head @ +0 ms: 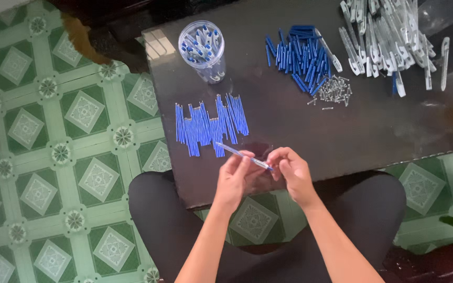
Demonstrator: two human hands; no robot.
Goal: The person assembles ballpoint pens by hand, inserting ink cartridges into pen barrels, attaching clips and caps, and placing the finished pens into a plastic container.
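Two hands pinch one clear plastic pen barrel with a blue refill, left hand mid-barrel, right hand at its 4 o'clock end, long axis running 10-to-4.

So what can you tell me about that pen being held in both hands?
The pen is a slim clear plastic barrel with a blue refill showing inside. It lies tilted, its upper end toward the row of blue refills, above the dark table. The left hand pinches its middle; the right hand grips its lower end.
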